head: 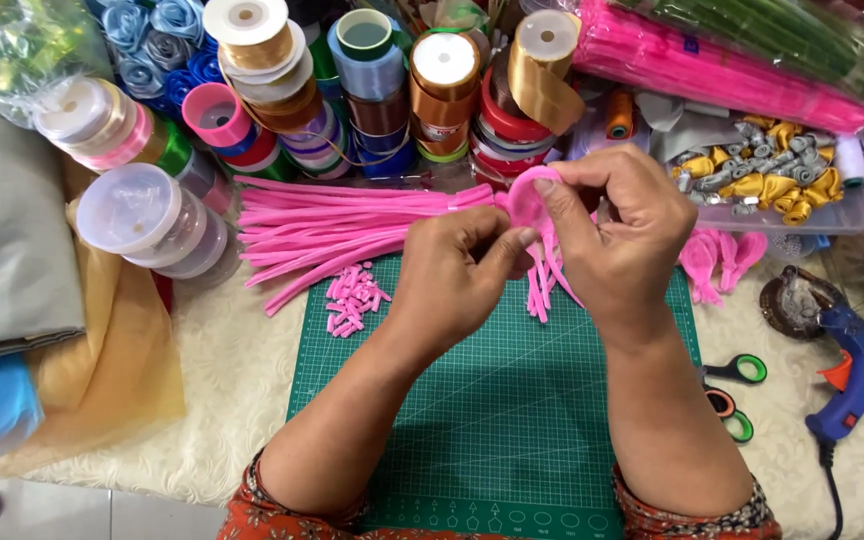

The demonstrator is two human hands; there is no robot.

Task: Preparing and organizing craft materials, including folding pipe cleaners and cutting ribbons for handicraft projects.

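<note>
Hands pinching a pink petal piece above the cutting mat

Fingers of both hands meet on a small rounded pink piece (526, 200), held up just past the far edge of the green cutting mat (492, 420). The left hand (457, 275) presses its thumb and forefinger together on the near side of the piece, and the right hand (617, 235) pinches the upper rim of it between thumb and forefinger. Thin pink strips (544, 285) hang down from the piece over the far edge of the mat, between the two hands.

Beyond the mat's far left corner lies a bundle of long pink stems (342, 225), pointing toward the held piece. A little heap of short pink cuttings (352, 298) sits on the mat's far left corner. Farther back from the mat stand many ribbon spools (372, 90) in gold, blue, red and green, some stacked, some lying on their sides.

To the right of the mat, on the cream lace cloth (232, 390), lie scissors with green-lined handles (737, 395), and beyond them a blue glue gun (852, 375). Behind the mat's far right corner a clear tray (832, 215) holds yellow and grey ribbon pieces, with loose pink petals (722, 255) just in front of it
</note>
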